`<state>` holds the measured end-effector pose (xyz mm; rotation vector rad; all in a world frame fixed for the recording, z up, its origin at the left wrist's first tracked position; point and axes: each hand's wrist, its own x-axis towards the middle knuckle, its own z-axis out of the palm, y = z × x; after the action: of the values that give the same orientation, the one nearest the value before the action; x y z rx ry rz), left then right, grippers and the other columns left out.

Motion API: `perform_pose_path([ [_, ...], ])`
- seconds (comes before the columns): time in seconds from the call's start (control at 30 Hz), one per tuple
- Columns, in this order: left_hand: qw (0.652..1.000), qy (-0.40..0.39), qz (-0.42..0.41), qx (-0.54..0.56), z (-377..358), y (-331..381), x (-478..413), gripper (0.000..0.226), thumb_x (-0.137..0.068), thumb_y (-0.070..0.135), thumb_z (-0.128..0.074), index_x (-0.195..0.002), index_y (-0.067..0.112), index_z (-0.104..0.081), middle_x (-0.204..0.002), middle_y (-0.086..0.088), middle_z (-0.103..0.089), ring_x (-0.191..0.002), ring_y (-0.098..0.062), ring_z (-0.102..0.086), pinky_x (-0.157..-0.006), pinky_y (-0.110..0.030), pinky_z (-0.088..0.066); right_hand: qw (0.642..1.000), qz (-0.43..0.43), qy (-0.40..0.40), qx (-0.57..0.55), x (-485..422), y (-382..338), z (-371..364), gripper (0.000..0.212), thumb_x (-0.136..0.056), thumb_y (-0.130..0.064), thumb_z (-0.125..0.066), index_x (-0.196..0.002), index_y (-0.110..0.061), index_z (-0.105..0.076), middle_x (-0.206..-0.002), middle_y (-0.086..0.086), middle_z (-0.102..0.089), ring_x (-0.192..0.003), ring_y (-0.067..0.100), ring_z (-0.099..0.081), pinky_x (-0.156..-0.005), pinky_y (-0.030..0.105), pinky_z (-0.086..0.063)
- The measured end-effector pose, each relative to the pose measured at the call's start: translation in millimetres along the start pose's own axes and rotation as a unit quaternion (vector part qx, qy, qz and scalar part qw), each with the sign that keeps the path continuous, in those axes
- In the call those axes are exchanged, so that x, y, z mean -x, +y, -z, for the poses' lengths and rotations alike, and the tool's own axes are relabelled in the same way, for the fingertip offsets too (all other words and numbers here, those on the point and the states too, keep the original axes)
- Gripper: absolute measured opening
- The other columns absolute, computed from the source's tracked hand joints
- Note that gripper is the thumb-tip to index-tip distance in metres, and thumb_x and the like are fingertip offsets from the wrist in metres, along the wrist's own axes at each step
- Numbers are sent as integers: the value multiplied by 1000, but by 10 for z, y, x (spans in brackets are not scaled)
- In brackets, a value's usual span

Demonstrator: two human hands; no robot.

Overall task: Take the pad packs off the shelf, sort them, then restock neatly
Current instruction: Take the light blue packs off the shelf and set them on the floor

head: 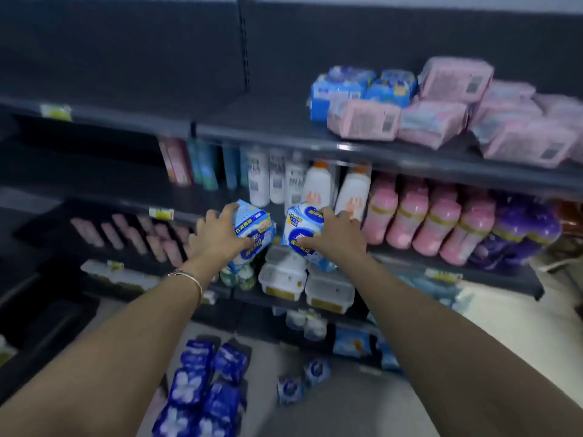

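Place: a shop aisle.
Shelving: dark metal shelves [284,134] in tiers, hung on a slotted post [243,42] at 12 o'clock.
Pricing: yellow-and-white labels [56,111] clipped to shelf edges at 9 and 10 o'clock (print too blurred to read).
Stock: matching goods in rows, with pink bottles [441,222] at 3 o'clock, white bottles [317,184] near centre, and pink packs [454,77] at 2 o'clock.
Floor: blue packs [202,389] piled at 6 o'clock.

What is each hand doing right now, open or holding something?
Left hand: grips a blue-and-white pad pack.
Right hand: grips a second blue-and-white pad pack.
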<state>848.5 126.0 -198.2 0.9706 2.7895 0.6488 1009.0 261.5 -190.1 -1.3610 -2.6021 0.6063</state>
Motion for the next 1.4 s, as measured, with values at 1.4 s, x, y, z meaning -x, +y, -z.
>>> perform_pose_path([
  [1.4,971,-168,-162,-53,-8430,-3494,1931,87,-61,21,-78,-134,16,-31,-133,-24,-46,-120,-55,-39,-98,-65,-33,986,-128,-89,63,1089,4290,-8113,72,-78,-40,-69,-142,-24,-38,-149,11,-29,-139,41,-22,-105,48,-31],
])
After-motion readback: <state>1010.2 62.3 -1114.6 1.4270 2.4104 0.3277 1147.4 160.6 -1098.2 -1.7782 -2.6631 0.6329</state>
